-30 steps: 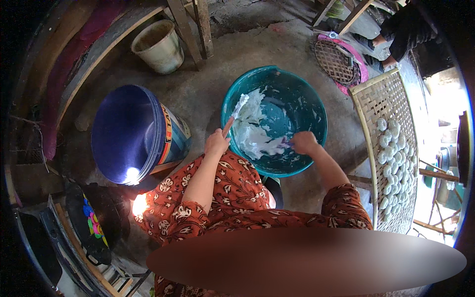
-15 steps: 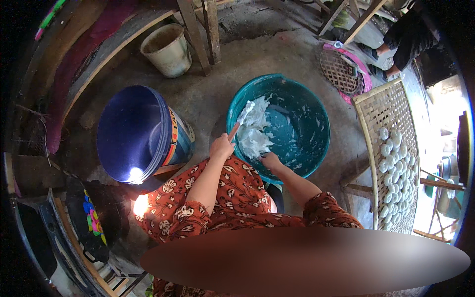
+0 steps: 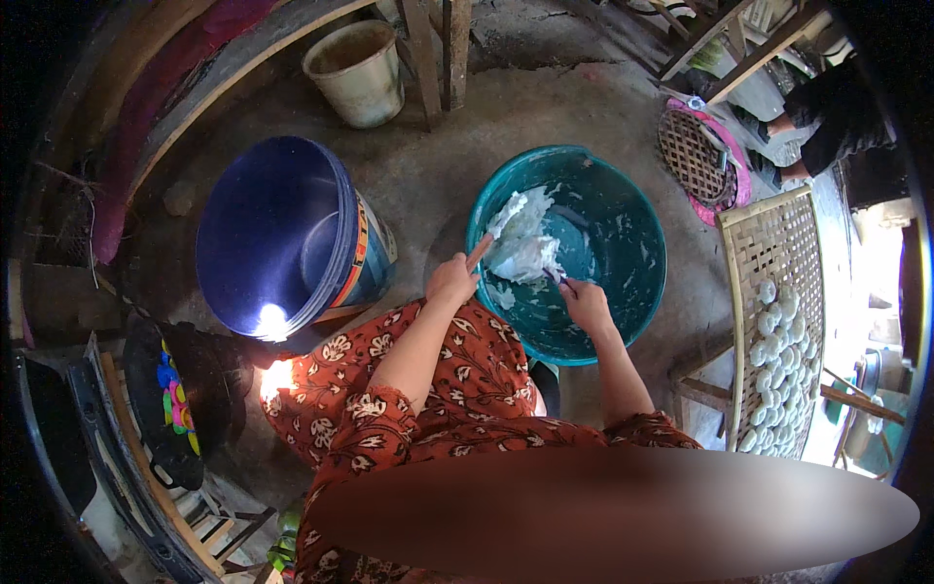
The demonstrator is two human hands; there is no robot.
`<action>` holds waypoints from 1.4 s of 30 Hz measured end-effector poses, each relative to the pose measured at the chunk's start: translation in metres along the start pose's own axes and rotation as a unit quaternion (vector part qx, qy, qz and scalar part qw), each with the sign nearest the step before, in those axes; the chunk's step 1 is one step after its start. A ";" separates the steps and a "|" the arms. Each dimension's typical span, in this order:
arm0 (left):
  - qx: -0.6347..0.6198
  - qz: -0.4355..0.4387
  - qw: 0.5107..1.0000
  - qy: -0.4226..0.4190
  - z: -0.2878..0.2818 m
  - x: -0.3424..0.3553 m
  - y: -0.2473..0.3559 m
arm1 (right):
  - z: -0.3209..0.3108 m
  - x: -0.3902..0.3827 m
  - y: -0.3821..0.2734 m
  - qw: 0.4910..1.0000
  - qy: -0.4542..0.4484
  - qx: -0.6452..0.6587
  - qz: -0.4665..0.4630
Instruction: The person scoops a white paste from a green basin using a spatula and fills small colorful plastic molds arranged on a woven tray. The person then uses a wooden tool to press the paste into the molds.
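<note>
A wide teal plastic basin (image 3: pixel 630 206) stands in front of me. Sticky white dough (image 3: pixel 525 257) lies heaped in its left half, and smears of it cling to the walls. At the left rim my left hand (image 3: pixel 451 280) is closed around a flat wooden stick (image 3: pixel 480 251), whose far end is coated and buried in the dough. Inside the basin my right hand (image 3: pixel 588 306) grips a dark-handled tool (image 3: pixel 556 278). Its tip touches the dough's right edge; the dough hides its shape.
A large blue bucket (image 3: pixel 350 229) stands left of the basin, and a dirty pale bucket (image 3: pixel 358 78) sits further back. On the right, a woven bamboo tray (image 3: pixel 778 229) bears many white rounds (image 3: pixel 776 360). A pink-rimmed basket (image 3: pixel 693 161) and another person's legs (image 3: pixel 812 141) are beyond.
My right hand has moved up and right from the basin's near side, bringing its tool to the dough's right edge. Part of the dough has been lifted and pushed together. The left hand keeps its hold.
</note>
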State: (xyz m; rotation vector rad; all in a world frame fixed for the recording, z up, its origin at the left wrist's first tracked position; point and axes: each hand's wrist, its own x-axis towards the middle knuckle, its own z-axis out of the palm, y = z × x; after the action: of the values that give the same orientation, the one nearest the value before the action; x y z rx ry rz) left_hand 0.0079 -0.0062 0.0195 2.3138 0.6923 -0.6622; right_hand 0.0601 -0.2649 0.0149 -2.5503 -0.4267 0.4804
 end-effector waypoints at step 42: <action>0.014 0.005 1.000 0.024 0.001 0.002 -0.001 | 0.008 0.012 -0.030 0.873 -0.261 -0.367 -0.187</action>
State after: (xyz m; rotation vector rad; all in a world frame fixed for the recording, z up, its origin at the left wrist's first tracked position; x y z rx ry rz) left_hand 0.0082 -0.0052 0.0170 2.3642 0.6963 -0.6176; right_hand 0.0614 -0.2323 0.0216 -2.8734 -1.5217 1.0103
